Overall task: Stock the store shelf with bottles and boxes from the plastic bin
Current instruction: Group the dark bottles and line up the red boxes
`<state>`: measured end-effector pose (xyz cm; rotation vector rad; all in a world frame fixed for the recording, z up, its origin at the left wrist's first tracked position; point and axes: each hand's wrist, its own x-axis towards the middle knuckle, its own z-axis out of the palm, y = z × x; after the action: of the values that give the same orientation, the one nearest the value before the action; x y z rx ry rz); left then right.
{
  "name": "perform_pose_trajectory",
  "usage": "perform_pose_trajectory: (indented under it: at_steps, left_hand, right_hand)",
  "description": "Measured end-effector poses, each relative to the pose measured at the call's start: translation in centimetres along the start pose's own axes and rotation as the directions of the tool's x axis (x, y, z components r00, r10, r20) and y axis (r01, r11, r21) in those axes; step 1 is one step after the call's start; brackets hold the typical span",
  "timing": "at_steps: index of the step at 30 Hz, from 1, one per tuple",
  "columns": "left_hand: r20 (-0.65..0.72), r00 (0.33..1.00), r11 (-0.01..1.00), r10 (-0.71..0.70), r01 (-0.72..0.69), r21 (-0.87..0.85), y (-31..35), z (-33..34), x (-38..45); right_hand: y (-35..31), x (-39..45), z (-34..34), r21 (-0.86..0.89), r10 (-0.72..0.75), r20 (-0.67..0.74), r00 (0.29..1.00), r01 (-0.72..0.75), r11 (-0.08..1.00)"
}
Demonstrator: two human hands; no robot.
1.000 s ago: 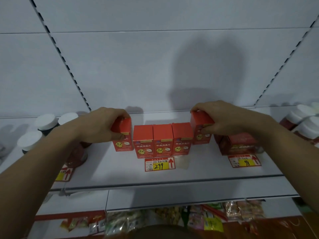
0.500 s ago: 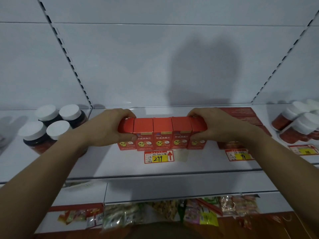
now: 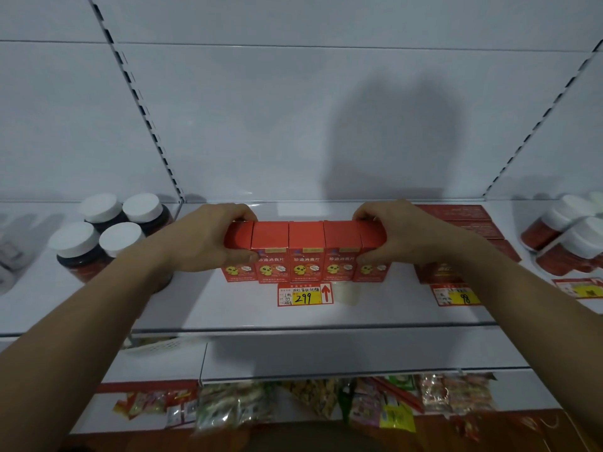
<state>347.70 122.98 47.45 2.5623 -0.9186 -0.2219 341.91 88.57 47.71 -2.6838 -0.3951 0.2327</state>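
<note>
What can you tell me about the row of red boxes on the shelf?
The row of red boxes has five small cardboard cartons, upright and pressed side by side on the white shelf. Each front shows a yellow cartoon figure and Chinese text. The left hand grips one end box, the right hand the other. A price tag lies just in front.

Both hands grip red boxes on shelf

boxes on shelf — jars left
</note>
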Motion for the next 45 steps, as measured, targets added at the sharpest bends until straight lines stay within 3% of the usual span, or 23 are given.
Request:
perform_pose_trajectory:
  at_steps: [29,43,45]
  left_hand:
    - [0.021,0.999,0.99,-0.051,0.047,0.132,0.5,0.5,0.8]
    - [0.105,0.981,0.975,-0.164,0.145,0.166,1.4,0.3,1.2]
    - [0.064,0.981,0.973,-0.185,0.173,0.155,1.9,-0.2,0.5]
  right_hand:
    - [0.1,1.0,1.1,0.0,-0.059,-0.002,0.998,0.059,0.998]
    - [-0.7,0.7,0.4,-0.066,0.03,0.067,0.997,-0.026,0.997]
    - [-0.8,-0.1,-0.4,-0.041,0.046,0.048,0.998,-0.044,0.998]
